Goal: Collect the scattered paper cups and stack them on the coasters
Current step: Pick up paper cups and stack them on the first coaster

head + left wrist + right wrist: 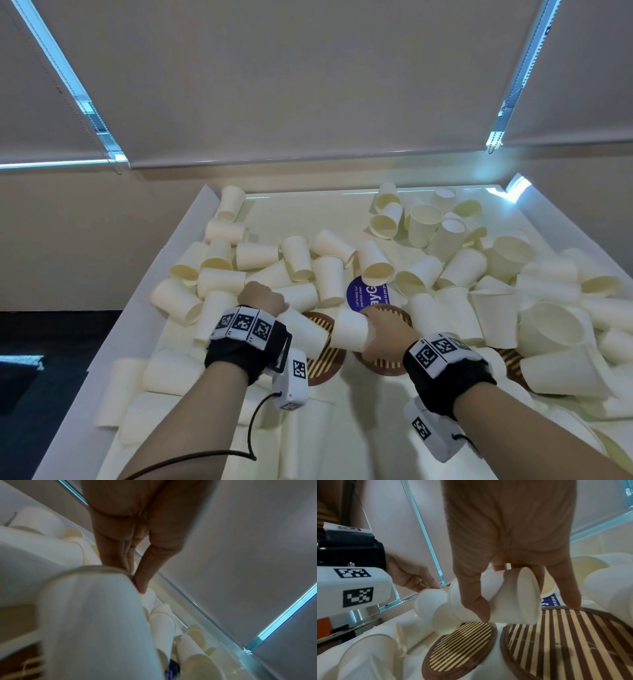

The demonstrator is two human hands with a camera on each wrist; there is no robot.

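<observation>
Many white paper cups [329, 277] lie scattered on a white table [291, 205]. Two round striped bamboo coasters sit near the front: the left coaster [323, 363] [462, 646] and the right coaster [390, 365] [565, 642]. My left hand [270, 305] [135, 577] pinches one cup [303, 330] [96, 622] by its end. My right hand [373, 322] [522, 608] grips a second cup [351, 330] [510, 599] on its side, just above the coasters. The left cup's [433, 604] far end meets the right cup's open mouth and seems partly inside it.
A third coaster [510, 358] shows at the right, half under cups. A blue round sticker [368, 291] lies behind the coasters. Cups pile thickly at the right [548, 325] and front left [164, 373]. The table has raised edges, with window blinds [308, 85] beyond.
</observation>
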